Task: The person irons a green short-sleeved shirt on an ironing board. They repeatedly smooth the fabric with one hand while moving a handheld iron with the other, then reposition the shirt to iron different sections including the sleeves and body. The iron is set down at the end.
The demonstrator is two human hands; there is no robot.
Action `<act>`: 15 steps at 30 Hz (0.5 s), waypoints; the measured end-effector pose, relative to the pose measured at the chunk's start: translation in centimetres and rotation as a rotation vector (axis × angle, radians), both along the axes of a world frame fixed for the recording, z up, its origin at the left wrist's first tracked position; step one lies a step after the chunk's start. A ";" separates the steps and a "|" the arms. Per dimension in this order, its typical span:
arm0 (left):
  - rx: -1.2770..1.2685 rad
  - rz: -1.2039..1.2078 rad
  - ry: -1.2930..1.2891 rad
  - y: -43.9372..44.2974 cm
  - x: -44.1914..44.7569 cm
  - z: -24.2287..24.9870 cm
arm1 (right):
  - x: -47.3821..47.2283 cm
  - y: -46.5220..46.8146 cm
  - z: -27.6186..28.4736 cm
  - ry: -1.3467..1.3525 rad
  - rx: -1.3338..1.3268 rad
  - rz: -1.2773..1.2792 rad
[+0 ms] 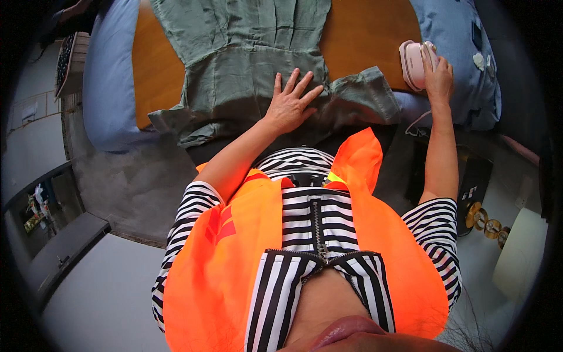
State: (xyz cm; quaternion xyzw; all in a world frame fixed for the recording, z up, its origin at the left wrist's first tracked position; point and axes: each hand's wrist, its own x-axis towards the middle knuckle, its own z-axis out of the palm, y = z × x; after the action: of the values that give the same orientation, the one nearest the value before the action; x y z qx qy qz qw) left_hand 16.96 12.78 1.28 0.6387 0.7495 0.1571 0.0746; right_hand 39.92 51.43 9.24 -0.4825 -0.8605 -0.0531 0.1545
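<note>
A grey-green garment (246, 70) with pleats lies spread over a brown board (365, 39), and its lower part hangs past the front edge. My left hand (288, 110) rests flat on the cloth with the fingers apart. Off to the right, my right hand (440, 81) grips a small pink iron (413, 64). The iron is tipped so its side faces me, at the board's right edge beside the blue cloth. Whether its soleplate touches anything cannot be seen. One short sleeve-like flap (365, 94) of the garment stretches towards the iron.
Blue bedding (110, 88) surrounds the board. A dark phone-like object (476, 35) and a crumpled white item (478, 61) lie at right. A pale cord (418, 123) hangs below the iron. A lamp with gold rings (492, 226) stands lower right. Part of a person's arm (74, 11) shows upper left.
</note>
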 end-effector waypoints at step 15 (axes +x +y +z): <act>-0.059 -0.006 -0.034 1.7 -0.6 0.8 | -2.1 2.0 1.2 -0.056 0.040 0.109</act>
State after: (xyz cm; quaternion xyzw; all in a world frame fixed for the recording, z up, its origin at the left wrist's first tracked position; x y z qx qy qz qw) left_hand 16.37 14.51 2.11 0.6355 0.7507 0.1455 0.1068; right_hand 37.81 53.44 10.42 -0.4300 -0.8883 -0.0752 0.1426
